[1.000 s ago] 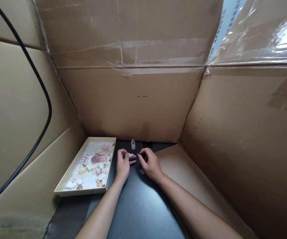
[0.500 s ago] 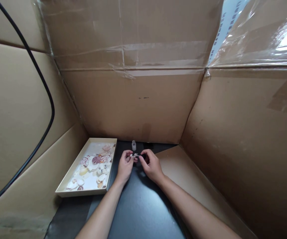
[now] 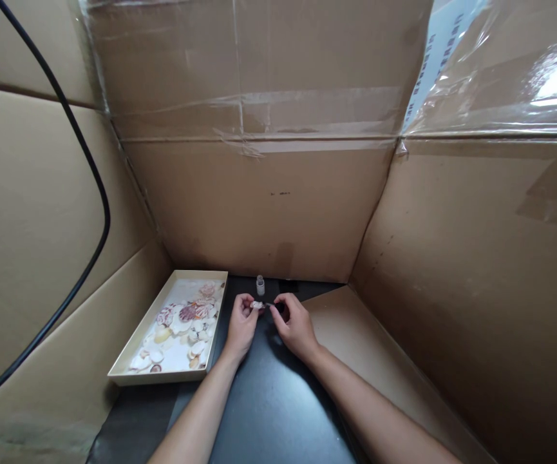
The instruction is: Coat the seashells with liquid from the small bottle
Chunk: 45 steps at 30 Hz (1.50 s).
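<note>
Between the fingers and thumb of my left hand (image 3: 243, 327) is a small whitish shell (image 3: 256, 305); the hand is closed on it. My right hand (image 3: 297, 326) pinches a thin dark stick-like applicator (image 3: 269, 305), whose tip points left at the shell. Whether the tip touches the shell is too small to tell. The rest of the applicator is partly hidden by the right fingers. Just beyond both hands stands a small clear bottle (image 3: 260, 286) with a pale label, upright on the dark surface.
A shallow cream tray (image 3: 157, 378) with several white, pink and purple shells (image 3: 187, 312) lies to the left. Cardboard walls (image 3: 259, 212) enclose the back and sides. A cardboard flap (image 3: 350, 328) lies at the right. A black cable (image 3: 99, 187) hangs at the left.
The shell in my left hand shows more, and the applicator tip has shifted slightly to the right, away from the left fingers. The bottle and tray stay in place.
</note>
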Each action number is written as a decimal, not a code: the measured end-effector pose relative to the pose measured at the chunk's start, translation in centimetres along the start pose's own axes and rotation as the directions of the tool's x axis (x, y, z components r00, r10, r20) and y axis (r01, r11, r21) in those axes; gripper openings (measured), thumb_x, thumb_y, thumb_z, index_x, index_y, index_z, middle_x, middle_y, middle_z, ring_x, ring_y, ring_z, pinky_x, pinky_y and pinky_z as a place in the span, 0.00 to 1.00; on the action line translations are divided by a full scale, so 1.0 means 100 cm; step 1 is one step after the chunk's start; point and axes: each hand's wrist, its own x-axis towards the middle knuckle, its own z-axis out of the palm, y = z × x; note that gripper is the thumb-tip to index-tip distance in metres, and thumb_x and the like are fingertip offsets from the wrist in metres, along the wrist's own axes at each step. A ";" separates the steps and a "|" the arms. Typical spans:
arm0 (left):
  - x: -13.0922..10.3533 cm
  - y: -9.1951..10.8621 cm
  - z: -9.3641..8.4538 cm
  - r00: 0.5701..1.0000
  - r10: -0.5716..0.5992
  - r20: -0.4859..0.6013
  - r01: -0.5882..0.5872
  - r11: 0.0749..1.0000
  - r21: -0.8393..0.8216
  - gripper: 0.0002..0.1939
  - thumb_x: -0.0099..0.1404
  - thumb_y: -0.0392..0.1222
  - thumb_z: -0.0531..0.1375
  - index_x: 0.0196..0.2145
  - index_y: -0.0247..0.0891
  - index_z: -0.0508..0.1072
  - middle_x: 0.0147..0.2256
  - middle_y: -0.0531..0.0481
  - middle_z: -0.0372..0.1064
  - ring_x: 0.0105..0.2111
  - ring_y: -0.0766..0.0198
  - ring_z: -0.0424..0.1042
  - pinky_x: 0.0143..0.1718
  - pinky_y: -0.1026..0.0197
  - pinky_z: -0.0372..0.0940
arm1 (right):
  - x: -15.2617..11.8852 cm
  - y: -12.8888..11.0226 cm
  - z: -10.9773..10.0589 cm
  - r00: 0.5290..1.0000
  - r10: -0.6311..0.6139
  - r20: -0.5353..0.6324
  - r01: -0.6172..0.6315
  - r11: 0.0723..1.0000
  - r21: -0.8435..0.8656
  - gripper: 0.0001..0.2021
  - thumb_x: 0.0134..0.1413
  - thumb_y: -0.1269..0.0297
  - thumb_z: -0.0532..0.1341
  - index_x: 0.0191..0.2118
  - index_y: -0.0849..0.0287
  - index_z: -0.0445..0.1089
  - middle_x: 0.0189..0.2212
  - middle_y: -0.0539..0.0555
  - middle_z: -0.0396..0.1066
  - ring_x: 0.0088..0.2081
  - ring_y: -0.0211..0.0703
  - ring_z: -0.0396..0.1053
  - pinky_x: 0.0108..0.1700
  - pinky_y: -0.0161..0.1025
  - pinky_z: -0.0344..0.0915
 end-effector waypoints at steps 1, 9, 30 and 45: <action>0.000 0.001 0.000 1.000 -0.011 0.004 0.011 1.000 -0.011 0.16 0.52 0.43 0.62 0.34 0.38 0.60 0.32 0.56 0.59 0.34 0.68 0.68 0.41 0.61 0.67 | -0.001 0.000 0.000 1.000 0.005 -0.006 -0.005 1.000 -0.004 0.08 0.58 0.60 0.55 0.37 0.58 0.66 0.31 0.51 0.67 0.26 0.35 0.62 0.31 0.33 0.59; -0.001 0.001 -0.001 1.000 -0.001 -0.005 0.002 0.998 0.068 0.12 0.54 0.40 0.59 0.37 0.37 0.63 0.30 0.54 0.63 0.29 0.68 0.68 0.30 0.66 0.63 | 0.017 0.003 -0.003 0.995 0.075 -0.061 -0.076 0.997 -0.028 0.11 0.56 0.56 0.57 0.40 0.58 0.64 0.26 0.49 0.67 0.24 0.37 0.63 0.28 0.33 0.59; -0.001 -0.003 -0.002 0.998 -0.053 -0.019 0.054 0.998 0.041 0.07 0.54 0.38 0.53 0.33 0.38 0.60 0.23 0.58 0.56 0.20 0.72 0.57 0.20 0.70 0.54 | 0.083 -0.013 0.012 0.981 -0.144 0.130 0.177 0.941 -0.290 0.12 0.57 0.68 0.57 0.46 0.53 0.70 0.41 0.53 0.69 0.30 0.37 0.69 0.33 0.34 0.62; -0.001 -0.005 -0.005 0.996 -0.060 -0.073 0.063 0.997 0.048 0.04 0.54 0.39 0.53 0.31 0.39 0.61 0.21 0.60 0.51 0.18 0.73 0.51 0.18 0.70 0.49 | 0.079 0.002 0.024 0.973 -0.111 0.204 0.168 0.941 -0.294 0.13 0.56 0.70 0.57 0.46 0.52 0.70 0.43 0.52 0.69 0.37 0.40 0.71 0.37 0.34 0.64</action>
